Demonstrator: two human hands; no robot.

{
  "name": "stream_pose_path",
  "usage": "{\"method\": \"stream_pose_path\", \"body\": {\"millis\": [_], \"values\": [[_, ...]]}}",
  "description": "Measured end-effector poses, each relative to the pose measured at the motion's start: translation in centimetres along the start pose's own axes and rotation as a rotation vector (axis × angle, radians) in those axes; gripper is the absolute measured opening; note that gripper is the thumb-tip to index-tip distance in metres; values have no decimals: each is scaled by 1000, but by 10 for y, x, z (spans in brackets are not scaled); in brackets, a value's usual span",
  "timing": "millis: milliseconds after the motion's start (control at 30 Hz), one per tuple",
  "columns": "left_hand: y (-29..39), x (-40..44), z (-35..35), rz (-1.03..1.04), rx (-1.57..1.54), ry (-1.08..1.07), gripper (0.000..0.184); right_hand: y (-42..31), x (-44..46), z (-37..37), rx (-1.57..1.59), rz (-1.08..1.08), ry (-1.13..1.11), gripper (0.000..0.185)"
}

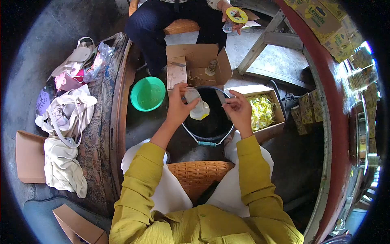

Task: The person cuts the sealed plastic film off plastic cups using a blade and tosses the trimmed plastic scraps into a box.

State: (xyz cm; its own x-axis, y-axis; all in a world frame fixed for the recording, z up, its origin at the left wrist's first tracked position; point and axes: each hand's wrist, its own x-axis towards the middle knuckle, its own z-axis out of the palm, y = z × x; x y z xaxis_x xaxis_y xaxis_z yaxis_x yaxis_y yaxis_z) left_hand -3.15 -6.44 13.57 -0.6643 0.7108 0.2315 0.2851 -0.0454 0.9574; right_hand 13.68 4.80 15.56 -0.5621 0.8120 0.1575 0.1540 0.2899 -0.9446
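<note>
My left hand (pixel 178 102) is closed around a clear plastic cup (pixel 191 96), tilted over the black bucket (pixel 209 132). A round white-and-yellow piece (pixel 199 111) is at the cup's lower end; whether it is a lid or a label I cannot tell. Just right of it, my right hand (pixel 239 109) pinches a thin, flat, greyish strip (pixel 221 96), which looks like a blade. The hands are apart, both above the bucket's rim. Beside my right hand stands a cardboard box (pixel 271 131) filled with yellow-green shreds (pixel 261 112).
A green basin (pixel 148 94) stands left of the bucket. Ahead is an open carton (pixel 199 51) with a small glass-like container (pixel 211 67). Opposite sits another person, whose hand (pixel 224 8) holds a yellow-topped clear cup (pixel 237 15). Bags (pixel 67 110) lie on the left bench.
</note>
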Motion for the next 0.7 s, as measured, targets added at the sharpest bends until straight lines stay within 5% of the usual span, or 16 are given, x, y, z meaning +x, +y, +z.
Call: {"method": "stream_pose_path", "body": {"millis": [167, 200, 333, 500, 700], "values": [[-16, 15, -10, -19, -169, 167, 48, 9, 12, -7, 676, 382, 18, 43], [-12, 17, -14, -98, -105, 184, 43, 9, 12, -6, 756, 419, 5, 43], [3, 10, -17, -490, -669, 237, 34, 7, 11, 4, 1029, 527, -93, 42], [0, 8, -15, -634, -975, 84, 26, 7, 9, 14, 1286, 545, -150, 36], [4, 0, 3, -597, -843, 54, 35, -5, 11, 19, 1278, 493, -50, 37]]}}
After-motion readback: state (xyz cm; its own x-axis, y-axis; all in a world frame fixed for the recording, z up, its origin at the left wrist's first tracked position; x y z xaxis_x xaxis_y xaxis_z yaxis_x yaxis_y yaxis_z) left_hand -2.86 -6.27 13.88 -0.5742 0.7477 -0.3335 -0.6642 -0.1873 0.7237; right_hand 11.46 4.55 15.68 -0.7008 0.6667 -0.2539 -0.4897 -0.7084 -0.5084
